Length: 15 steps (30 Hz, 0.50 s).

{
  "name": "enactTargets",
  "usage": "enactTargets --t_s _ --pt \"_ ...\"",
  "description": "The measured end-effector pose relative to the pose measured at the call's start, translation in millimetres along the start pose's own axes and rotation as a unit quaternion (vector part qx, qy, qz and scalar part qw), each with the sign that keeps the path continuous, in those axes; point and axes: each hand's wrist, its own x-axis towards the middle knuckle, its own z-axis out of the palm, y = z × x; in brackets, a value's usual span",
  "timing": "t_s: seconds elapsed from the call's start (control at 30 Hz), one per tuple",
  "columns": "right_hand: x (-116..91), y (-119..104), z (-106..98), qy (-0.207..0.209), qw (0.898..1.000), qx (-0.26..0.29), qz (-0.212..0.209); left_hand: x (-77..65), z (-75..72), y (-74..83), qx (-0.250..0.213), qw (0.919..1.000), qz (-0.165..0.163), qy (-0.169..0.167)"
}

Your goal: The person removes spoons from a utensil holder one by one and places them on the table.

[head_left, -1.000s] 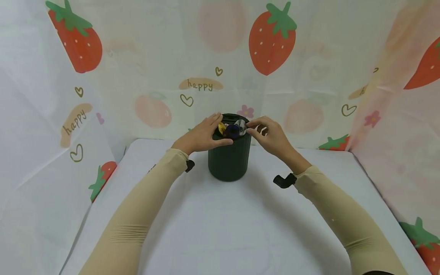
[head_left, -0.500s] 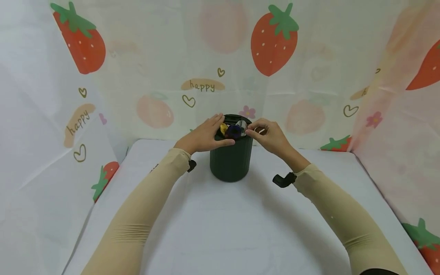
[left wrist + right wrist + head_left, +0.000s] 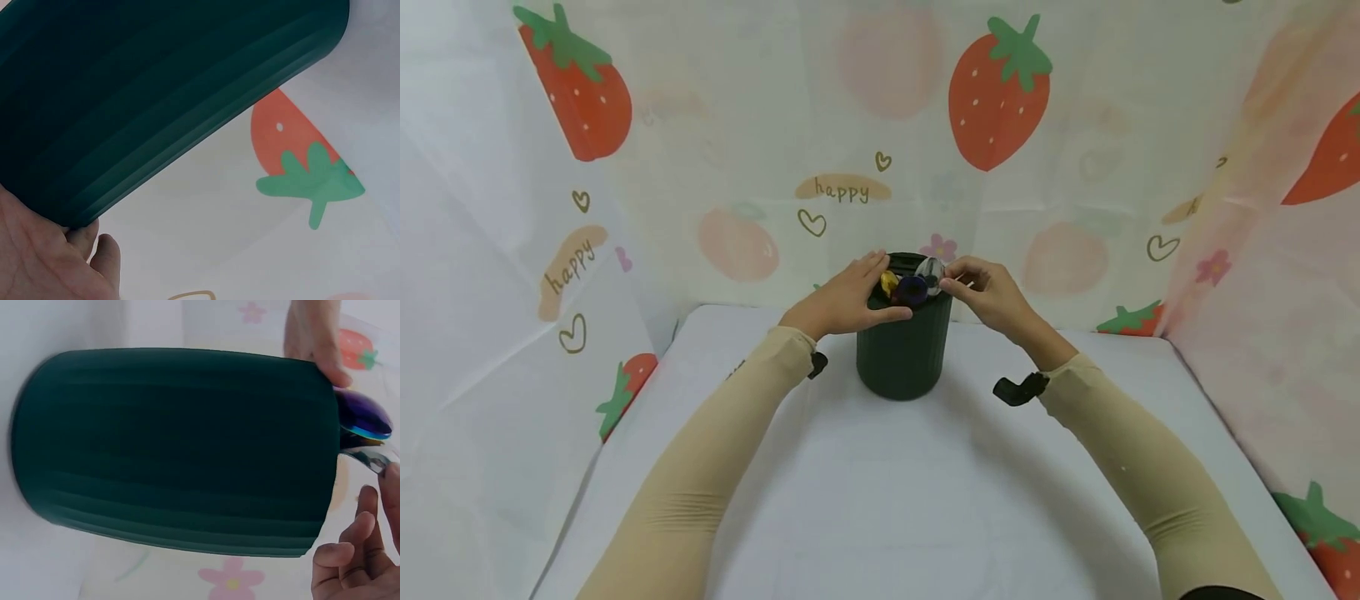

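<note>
A dark green ribbed utensil holder (image 3: 901, 358) stands upright on the table near the back. Spoon bowls poke out of its top: a silver one (image 3: 932, 272), a purple one (image 3: 912, 290) and a gold one (image 3: 889, 282). My left hand (image 3: 842, 298) holds the holder at its rim, thumb across the front and fingers round the left side. With thumb and fingertips, my right hand (image 3: 988, 292) pinches the silver spoon's edge at the right of the rim. In the right wrist view the silver spoon (image 3: 374, 461) leans outward beside the purple spoon (image 3: 362, 414). The handles are hidden inside.
A white cloth covers the table (image 3: 880, 492). Right behind the holder hangs a curtain (image 3: 737, 150) with strawberry prints, which also closes off both sides. Each wrist carries a black camera mount, such as the right mount (image 3: 1021, 391).
The silver spoon's bowl sits slightly higher and shows more of its face, with my right fingers at its edge. My left hand stays on the holder.
</note>
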Motion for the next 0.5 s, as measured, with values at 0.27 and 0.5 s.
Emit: enactTargets --t_s 0.27,0.5 --pt "1 -10 -9 0.004 0.999 0.054 -0.003 -1.6 0.8 1.9 -0.01 0.9999 -0.002 -0.003" --pt "3 -21 -16 0.025 0.994 0.104 -0.031 -2.4 -0.3 2.4 -0.016 0.9999 -0.003 -0.003"
